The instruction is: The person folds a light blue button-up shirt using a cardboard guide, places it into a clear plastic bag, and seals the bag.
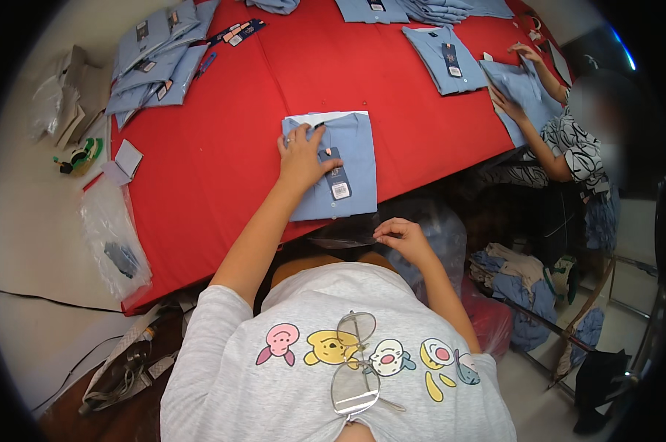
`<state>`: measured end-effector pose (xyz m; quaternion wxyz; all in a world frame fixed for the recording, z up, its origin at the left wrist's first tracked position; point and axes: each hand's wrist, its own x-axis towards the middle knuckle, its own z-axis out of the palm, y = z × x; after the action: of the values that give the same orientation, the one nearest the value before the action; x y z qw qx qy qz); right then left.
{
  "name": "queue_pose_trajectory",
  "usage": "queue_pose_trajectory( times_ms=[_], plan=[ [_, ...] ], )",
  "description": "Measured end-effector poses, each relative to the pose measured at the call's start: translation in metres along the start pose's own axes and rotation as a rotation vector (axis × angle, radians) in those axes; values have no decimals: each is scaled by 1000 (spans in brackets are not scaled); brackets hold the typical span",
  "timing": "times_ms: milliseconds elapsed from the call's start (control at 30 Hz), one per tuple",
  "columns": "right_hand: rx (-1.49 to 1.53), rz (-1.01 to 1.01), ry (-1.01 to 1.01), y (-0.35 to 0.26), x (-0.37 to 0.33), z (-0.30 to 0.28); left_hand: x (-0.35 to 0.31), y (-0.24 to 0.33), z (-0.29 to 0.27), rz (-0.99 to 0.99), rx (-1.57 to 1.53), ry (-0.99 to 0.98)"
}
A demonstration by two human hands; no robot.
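A folded light-blue shirt [359, 147] lies on the red-covered table [207, 177] close to its near edge. White backing shows along its top. A dark hang tag [336, 177] with a white label rests on its front. My left hand [302, 158] lies on the shirt's upper left with the fingers spread, the thumb touching the tag. Just off the table edge, below the shirt's lower right corner, my right hand [404, 239] pinches thin clear plastic, which looks like a bag [344, 239].
Packed blue shirts [152, 70] pile up at far left, beside loose tags [237, 31]. A plastic bag [112, 228] hangs over the left edge. At right, a co-worker [558, 136] handles another shirt [524, 96]; a tagged shirt [442, 62] lies nearby. Clothes [521, 287] sit below.
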<state>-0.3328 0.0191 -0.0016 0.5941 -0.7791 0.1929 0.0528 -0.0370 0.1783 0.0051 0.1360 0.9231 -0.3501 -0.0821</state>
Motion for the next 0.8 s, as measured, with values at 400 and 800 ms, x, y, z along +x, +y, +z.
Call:
queue_pose_trajectory(
  times_ms=[400, 800],
  plan=[
    [26, 43, -129, 4, 1, -32, 63, -23, 31, 25, -89, 235],
    [137, 52, -93, 29, 24, -55, -112, 100, 5, 117, -825, -61]
  ],
)
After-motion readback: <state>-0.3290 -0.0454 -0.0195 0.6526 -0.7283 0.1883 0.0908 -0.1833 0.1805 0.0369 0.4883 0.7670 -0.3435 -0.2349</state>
